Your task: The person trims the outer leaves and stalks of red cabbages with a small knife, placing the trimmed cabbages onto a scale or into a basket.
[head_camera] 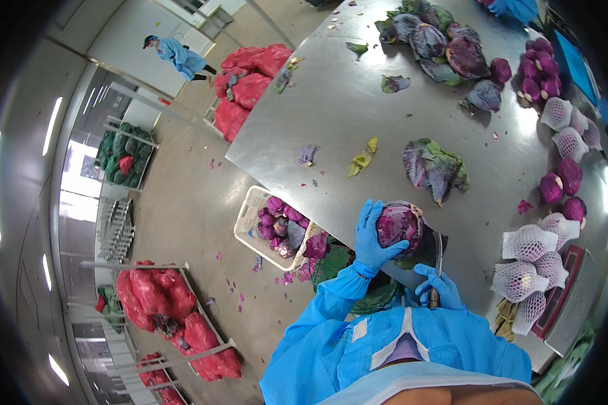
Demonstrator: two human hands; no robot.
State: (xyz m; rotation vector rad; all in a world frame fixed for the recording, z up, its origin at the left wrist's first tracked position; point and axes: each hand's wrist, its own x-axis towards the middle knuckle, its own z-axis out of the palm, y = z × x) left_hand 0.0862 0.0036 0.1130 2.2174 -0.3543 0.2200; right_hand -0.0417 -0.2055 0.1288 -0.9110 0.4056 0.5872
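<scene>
A purple cabbage rests near the front edge of the steel table, with my left hand, in a blue glove, gripping its left side. My right hand, also gloved, holds a knife by its handle, the blade upright just right of the cabbage. A dark outer leaf lies partly under the cabbage beside the blade. Beyond it lies a loose purple-green cabbage leaf. A yellowed leaf lies further left.
A white plastic crate of purple cabbages stands left below the table. Net-sleeved cabbages and a red-framed scale are at right. Untrimmed cabbages are piled at the back. Red sacks stand beyond the table; a person walks behind.
</scene>
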